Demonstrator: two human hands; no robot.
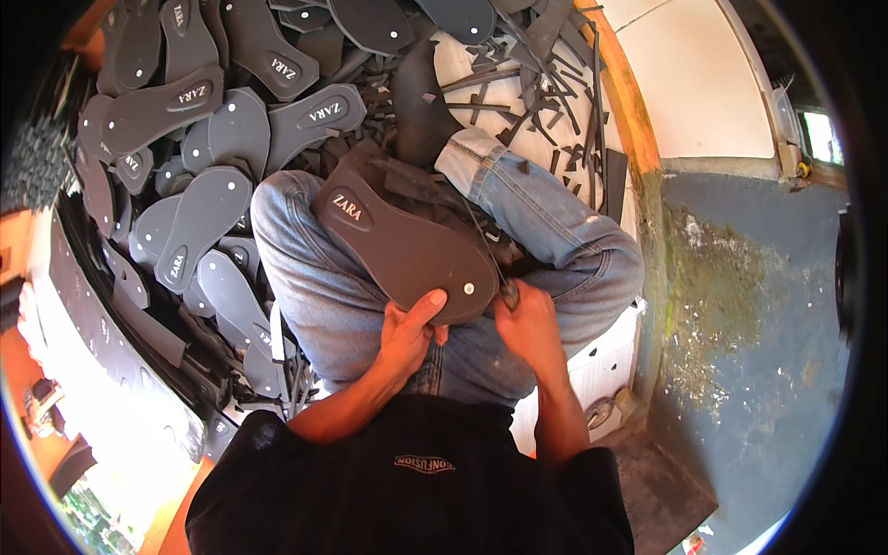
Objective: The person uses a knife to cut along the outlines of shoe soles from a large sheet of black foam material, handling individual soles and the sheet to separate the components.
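A dark grey sandal sole (pixel 407 236) lies slanted over my crossed legs, its toe end toward me. It has a white dot near that end and a raised oval label at the other. My left hand (pixel 410 335) grips the near edge, thumb on top and fingers partly hidden underneath. My right hand (pixel 529 326) is closed round the short dark handle of a knife (pixel 509 295). The thin blade points away from me along the sole's right edge; I cannot tell whether it touches.
Many similar grey soles (pixel 205 217) are heaped at the left and far left. Dark cut strips (pixel 555 116) litter the pale floor beyond my legs. A wooden edge (pixel 629 83) runs along the right, beside a stained blue-grey surface (pixel 740 314). My bare foot (pixel 425 106) rests ahead.
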